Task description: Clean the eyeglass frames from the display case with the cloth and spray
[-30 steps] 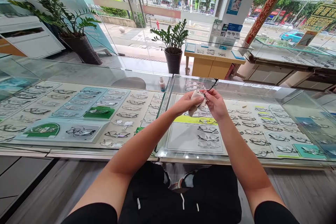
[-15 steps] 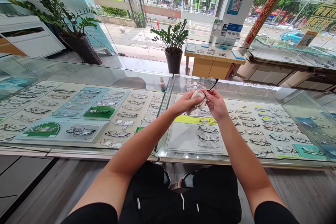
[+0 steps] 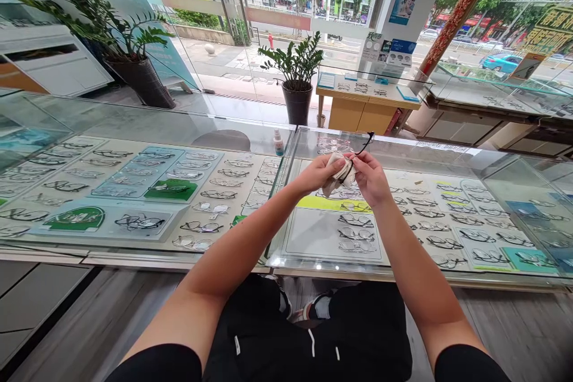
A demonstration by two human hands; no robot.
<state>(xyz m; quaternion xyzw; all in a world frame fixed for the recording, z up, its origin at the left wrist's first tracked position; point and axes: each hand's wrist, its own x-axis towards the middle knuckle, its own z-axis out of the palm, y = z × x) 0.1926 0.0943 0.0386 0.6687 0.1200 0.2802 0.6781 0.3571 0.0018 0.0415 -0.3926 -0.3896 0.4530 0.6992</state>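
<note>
Two hands: left hand (image 3: 319, 174) grips one cloth (image 3: 336, 173), right hand (image 3: 369, 178) one glasses (image 3: 363, 146)

A: Light?
B: Bright, even daylight through the shopfront windows (image 3: 286, 6) ahead. Shadows are soft and faint.
A: Glare?
B: Pale sheen and reflections across the glass counter top (image 3: 147, 125), with small bright specks along its near edge.
A: Sharpness?
B: Centre crisp. The cloth (image 3: 336, 173) at the hands is slightly soft.
A: Distortion?
B: Wide-angle bowing: counter edges curve, side frames lean outward, and the corners look stretched and darker low down.
</note>
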